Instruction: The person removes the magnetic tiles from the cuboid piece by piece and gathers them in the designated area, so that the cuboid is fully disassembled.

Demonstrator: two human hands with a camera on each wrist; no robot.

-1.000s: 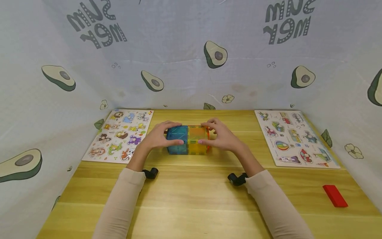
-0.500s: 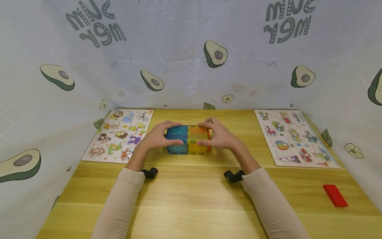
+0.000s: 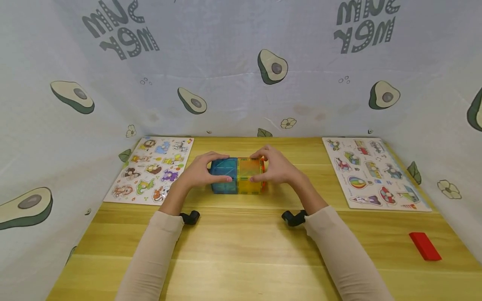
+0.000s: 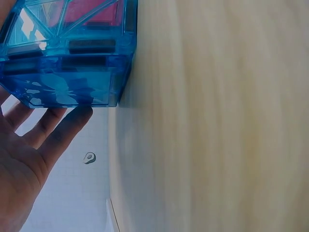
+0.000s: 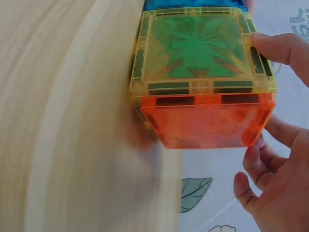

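Two translucent magnetic-tile cubes sit side by side on the wooden table, a blue cube (image 3: 224,187) on the left and a yellow cube (image 3: 249,167) on the right. My left hand (image 3: 199,170) grips the blue cube, thumb on the near side and fingers at the back. Thumb and fingers of my right hand (image 3: 280,168) hold the yellow cube the same way. An orange-red tile (image 5: 207,123) forms the yellow cube's right end in the right wrist view. In the left wrist view, fingertips rest along the far edge of the blue cube (image 4: 63,89).
An animal puzzle board (image 3: 149,171) lies at the back left and a vehicle puzzle board (image 3: 370,173) at the back right. A red block (image 3: 425,246) lies on the table (image 3: 241,251) at the right. An avocado-print curtain (image 3: 233,62) surrounds the table.
My right wrist has moved slightly left and inward, and the right fingers have shifted a little on the yellow cube. The left hand and both cubes stay in place.
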